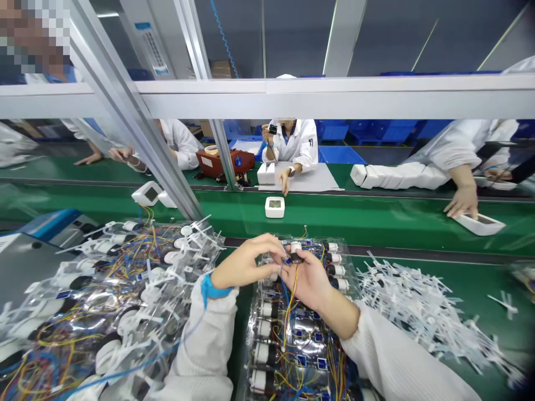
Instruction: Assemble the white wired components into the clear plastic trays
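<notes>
My right hand [311,281], palm up, is closed on a small white-and-black cylindrical part [296,250], from which yellow and blue wires [290,306] hang down. Close by on the left is my left hand [251,260], a blue strap [214,288] round its wrist. Its fingers are bent, with a gap between thumb and fingers, and its fingertips come near the wires by the right hand. Under both hands lies a clear plastic tray [309,328] holding rows of similar wired cylinders.
More wired cylinders with white ties [125,301] are piled on the left, beside a grey-and-blue machine [45,239]. Loose white cable ties [422,306] lie on the right. Across the green belt [355,220], co-workers handle white devices [275,207]. A metal frame [137,106] rises ahead.
</notes>
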Demonstrator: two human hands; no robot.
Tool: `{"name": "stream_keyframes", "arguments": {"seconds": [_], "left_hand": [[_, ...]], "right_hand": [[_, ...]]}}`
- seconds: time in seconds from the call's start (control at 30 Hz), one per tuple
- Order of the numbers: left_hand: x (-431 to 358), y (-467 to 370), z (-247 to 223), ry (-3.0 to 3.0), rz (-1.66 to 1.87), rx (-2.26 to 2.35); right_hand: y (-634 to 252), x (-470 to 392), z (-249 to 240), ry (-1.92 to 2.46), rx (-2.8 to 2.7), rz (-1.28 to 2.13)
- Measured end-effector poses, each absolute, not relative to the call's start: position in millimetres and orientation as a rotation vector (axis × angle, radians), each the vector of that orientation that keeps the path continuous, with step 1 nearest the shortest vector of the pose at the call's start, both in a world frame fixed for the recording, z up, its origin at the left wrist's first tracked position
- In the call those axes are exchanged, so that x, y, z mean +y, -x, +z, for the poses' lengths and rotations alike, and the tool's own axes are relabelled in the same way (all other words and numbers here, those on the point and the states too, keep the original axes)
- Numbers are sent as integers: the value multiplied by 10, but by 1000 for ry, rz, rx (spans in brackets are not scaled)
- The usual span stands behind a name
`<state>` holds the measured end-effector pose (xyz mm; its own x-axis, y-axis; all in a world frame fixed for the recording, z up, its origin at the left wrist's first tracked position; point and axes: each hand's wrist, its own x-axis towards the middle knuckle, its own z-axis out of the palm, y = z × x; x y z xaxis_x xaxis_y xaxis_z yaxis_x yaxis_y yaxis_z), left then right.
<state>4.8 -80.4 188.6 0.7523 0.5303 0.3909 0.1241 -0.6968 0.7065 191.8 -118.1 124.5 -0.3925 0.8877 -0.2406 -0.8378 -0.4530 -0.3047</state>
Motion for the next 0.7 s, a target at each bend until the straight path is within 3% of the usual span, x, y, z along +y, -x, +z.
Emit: {"name": "stream_keyframes", "arguments": {"seconds": [0.23, 0.7], "left_hand": [[-816, -363, 1727, -2593, 670, 835], [-817, -312, 1695, -2383, 876, 629]], "right_hand": [[-1990, -1248, 1356, 375, -102, 1957], [-2099, -1301, 1185, 650, -49, 1969]]}}
